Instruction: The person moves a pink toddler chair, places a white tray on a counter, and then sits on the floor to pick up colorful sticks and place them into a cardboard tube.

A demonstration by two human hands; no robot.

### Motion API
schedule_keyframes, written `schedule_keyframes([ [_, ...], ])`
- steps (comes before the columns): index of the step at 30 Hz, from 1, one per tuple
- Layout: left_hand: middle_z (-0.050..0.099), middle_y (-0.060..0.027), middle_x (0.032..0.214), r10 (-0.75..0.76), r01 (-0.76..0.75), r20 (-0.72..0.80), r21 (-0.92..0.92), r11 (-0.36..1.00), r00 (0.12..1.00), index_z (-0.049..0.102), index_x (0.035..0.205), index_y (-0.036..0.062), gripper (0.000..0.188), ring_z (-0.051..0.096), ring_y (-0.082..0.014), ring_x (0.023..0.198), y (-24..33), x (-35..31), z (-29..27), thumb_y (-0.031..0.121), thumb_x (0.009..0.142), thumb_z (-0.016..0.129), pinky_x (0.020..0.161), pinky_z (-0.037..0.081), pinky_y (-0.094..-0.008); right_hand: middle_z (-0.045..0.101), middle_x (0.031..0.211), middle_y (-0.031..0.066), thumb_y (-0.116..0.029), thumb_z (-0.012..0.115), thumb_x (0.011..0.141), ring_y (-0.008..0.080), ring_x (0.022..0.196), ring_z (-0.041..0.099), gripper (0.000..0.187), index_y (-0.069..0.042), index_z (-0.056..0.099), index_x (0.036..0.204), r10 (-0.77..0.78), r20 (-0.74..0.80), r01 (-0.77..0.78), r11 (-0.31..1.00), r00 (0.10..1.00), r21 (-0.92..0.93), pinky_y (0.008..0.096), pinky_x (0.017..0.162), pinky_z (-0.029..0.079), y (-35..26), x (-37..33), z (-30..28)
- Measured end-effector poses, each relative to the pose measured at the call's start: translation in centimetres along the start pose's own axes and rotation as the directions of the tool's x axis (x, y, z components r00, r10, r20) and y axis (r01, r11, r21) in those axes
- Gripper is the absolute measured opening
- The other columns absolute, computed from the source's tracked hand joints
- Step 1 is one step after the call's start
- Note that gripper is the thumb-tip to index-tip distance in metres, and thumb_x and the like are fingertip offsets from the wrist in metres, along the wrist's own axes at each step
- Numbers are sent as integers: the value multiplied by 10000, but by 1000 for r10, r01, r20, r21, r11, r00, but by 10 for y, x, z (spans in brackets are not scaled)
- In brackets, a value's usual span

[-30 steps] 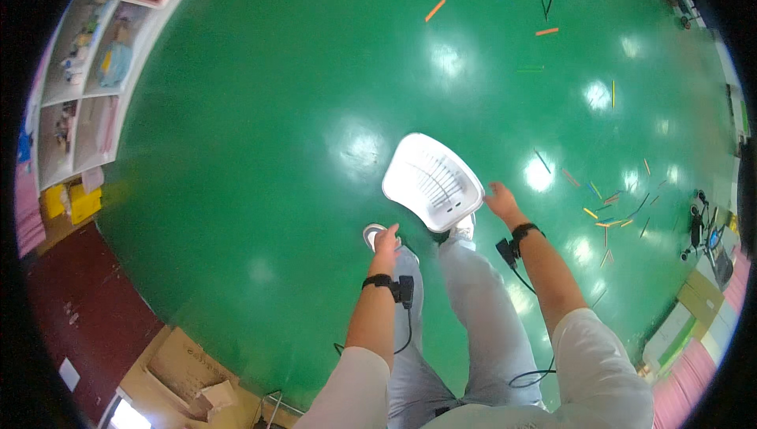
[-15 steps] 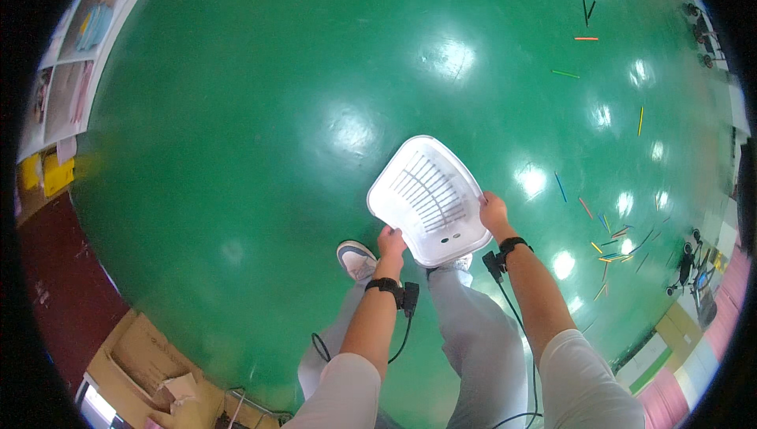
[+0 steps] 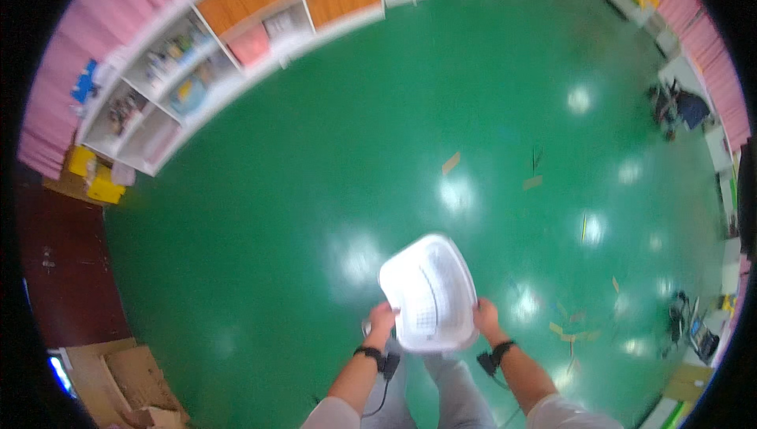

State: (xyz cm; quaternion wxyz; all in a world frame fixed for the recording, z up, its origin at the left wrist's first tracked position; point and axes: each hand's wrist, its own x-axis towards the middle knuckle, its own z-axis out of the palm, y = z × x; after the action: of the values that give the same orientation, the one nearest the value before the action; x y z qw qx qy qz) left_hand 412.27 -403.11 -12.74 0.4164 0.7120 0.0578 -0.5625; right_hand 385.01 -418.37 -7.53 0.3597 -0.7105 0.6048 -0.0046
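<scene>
A white plastic basket (image 3: 461,271) with a slotted bottom hangs in front of my legs, its open top facing up toward me. My left hand (image 3: 382,318) grips its near left rim. Opposite, my right hand (image 3: 486,317) is closed round the right rim. Both hands have the fingers partly hidden by the rim. The basket looks empty, though motion blurs its inside. On the green floor ahead and to the right lie thin coloured sticks, among them an orange one (image 3: 451,163), a black one (image 3: 535,159) and a yellow one (image 3: 584,228).
White shelving (image 3: 323,39) with wooden doors curves along the far left. Cardboard boxes (image 3: 138,382) stand at the lower left beside a dark red panel (image 3: 67,259). At the right edge are a dark stroller-like object (image 3: 684,106) and a wheeled frame (image 3: 678,317). More sticks (image 3: 569,337) lie scattered at the right.
My view has tilted up, bringing the far shelves and walls into sight. The basket and both hands sit lower in the picture, with both grips kept.
</scene>
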Motion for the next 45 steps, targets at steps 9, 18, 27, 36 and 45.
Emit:
schedule_keyframes([
  [9, 696, -38, 850, 463, -457, -93, 81, 886, 881, 703, 1061, 0, 251, 615, -136, 655, 322, -142, -97, 79, 823, 677, 551, 483, -278, 602, 1080, 136, -64, 557, 842, 275, 995, 597, 317, -1, 506, 1148, -79, 400, -268, 624, 913, 734, 442, 814, 511, -305, 3, -199],
  [18, 719, -99, 879, 451, -468, -289, 12, 884, 844, 714, 1012, -31, 233, 662, -153, 740, 356, -215, -274, 40, 793, 679, 669, 526, -307, 525, 1306, 168, -118, 537, 915, 289, 1197, 533, 492, 22, 364, 1354, -527, 484, -422, 243, 699, 874, 436, 1038, 420, -448, -37, -88],
  [27, 723, -88, 921, 485, -492, -277, 48, 869, 829, 696, 1061, -28, 294, 682, -176, 749, 569, -92, -349, 97, 795, 704, 681, 538, -308, 636, 1135, 202, -98, 586, 889, 318, 1010, 644, 412, 97, 523, 1246, -256, 511, -170, 745, 820, 645, 427, 850, 536, -640, 174, -27],
  [36, 635, -14, 1147, 478, -549, -294, -248, 798, 828, 625, 1193, 99, 468, 568, -186, 1033, 704, -82, -468, 479, 931, 551, 831, 464, -372, 658, 1025, 204, -70, 561, 883, 301, 882, 677, 354, 99, 545, 1193, -336, 451, -183, 598, 827, 780, 387, 675, 569, -854, 297, -1],
  [45, 564, -149, 1281, 435, -633, -460, -579, 514, 774, 323, 1424, 10, 707, 603, -275, 1120, 808, 21, -547, -39, 778, 605, 880, 526, -361, 622, 1143, 166, -110, 550, 933, 278, 930, 663, 355, 58, 494, 1241, -382, 495, -299, 468, 780, 832, 406, 717, 581, -1099, 313, 95],
])
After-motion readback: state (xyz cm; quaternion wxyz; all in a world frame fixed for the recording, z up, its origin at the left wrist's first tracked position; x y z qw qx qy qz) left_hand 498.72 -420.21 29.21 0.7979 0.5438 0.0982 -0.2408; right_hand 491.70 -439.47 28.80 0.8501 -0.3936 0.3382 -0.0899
